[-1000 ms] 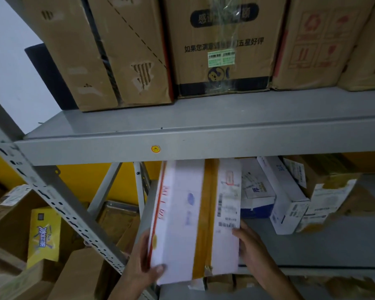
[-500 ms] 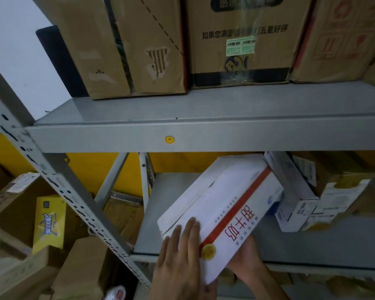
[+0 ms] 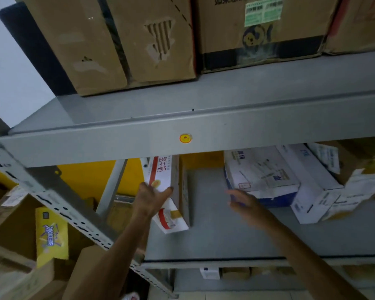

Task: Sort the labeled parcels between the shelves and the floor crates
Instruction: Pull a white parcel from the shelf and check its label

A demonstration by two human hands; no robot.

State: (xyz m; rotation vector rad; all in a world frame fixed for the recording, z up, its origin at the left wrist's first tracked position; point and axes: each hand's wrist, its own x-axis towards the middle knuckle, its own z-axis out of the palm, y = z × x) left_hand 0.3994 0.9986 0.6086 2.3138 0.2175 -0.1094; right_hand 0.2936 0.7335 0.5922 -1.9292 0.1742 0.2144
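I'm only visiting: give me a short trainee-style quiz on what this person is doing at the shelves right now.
1. True or false: the white parcel with the red stripe stands on edge at the left end of the lower shelf.
2. Which hand rests on that parcel? A) left hand B) right hand C) both
3. Fill in: the boxes on the upper shelf are made of brown ____.

Key: 1 true; 2 A; 3 cardboard. The right hand, its fingers straight, reaches toward the white and blue parcel.
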